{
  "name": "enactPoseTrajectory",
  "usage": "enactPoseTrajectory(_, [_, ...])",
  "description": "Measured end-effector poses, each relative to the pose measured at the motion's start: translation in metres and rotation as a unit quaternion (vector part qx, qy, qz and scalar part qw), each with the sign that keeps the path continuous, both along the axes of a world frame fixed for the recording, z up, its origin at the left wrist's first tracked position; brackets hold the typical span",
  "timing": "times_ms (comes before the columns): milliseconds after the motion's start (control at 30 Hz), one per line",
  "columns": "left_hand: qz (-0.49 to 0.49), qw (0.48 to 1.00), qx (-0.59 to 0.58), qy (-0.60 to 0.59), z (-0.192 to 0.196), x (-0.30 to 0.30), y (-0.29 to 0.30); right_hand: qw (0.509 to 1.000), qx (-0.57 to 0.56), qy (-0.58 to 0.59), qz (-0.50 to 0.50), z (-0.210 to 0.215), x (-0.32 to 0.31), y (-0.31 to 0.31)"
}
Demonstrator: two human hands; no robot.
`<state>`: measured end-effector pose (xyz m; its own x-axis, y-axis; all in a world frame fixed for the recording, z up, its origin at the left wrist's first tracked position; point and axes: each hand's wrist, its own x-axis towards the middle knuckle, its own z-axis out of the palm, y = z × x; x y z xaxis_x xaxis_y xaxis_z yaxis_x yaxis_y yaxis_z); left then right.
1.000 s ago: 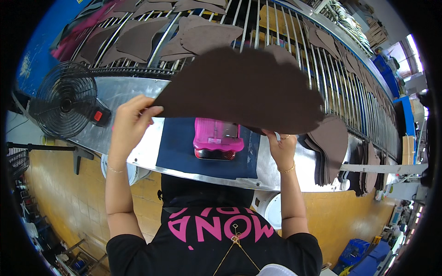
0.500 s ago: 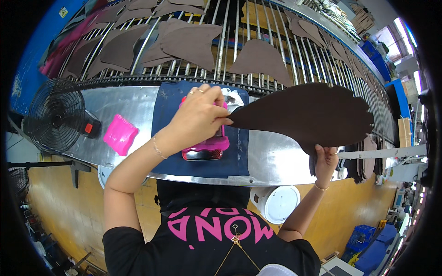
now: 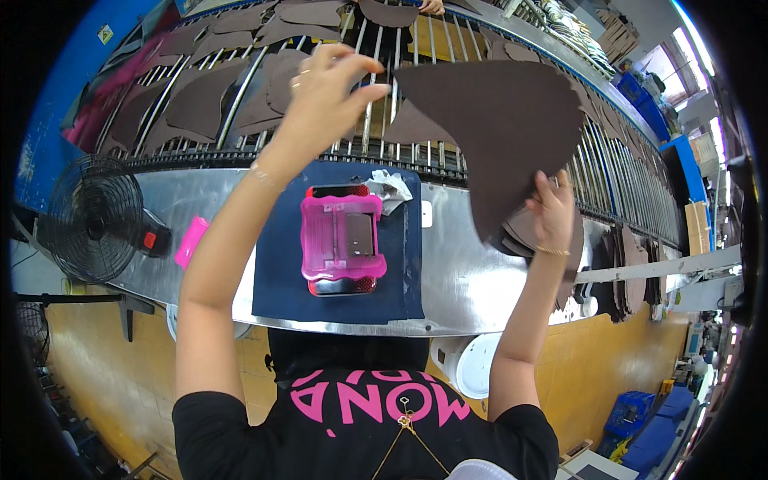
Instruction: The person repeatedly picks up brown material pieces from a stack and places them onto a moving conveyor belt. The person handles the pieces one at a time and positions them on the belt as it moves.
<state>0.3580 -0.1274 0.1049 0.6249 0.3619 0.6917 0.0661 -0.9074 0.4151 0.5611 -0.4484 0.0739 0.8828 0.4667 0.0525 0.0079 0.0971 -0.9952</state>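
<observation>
The right hand, by the barred rack, pinches a big brown piece.
I see it held up over the bars, perhaps edge-gripped to stay flat; the left hand, empty, fingers spread, is near its tip.

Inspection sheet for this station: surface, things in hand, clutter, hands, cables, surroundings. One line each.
Surface: metal table, glare at right; dark blue mat on it.
Things in hand: brown piece, raised before the rod rack.
Clutter: pink container and crumpled white scrap at the mat; pink piece and black fan at left.
Left hand: fingers and thumb apart near the brown piece's corner.
Right hand: holding the brown piece.
Cables: nothing clearly seen.
Surroundings: brown sheets on the rod rack; co-worker's hand at top; white bucket below the table.
</observation>
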Motion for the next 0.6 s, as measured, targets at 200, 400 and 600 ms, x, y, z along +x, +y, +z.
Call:
enactPoseTrajectory(200, [0.065,0.992,-0.105,0.023,-0.029,-0.104,0.047,0.975,0.163,0.153,0.000,-0.084,0.036,0.120])
enactPoseTrajectory(400, [0.202,0.943,-0.253,0.081,-0.061,-0.204,0.045,0.938,0.205,0.265,-0.083,-0.149,0.065,0.208])
enactPoseTrajectory(600, [0.220,0.920,-0.314,0.079,-0.083,-0.238,0.036,0.940,0.173,0.268,-0.119,-0.172,0.074,0.229])
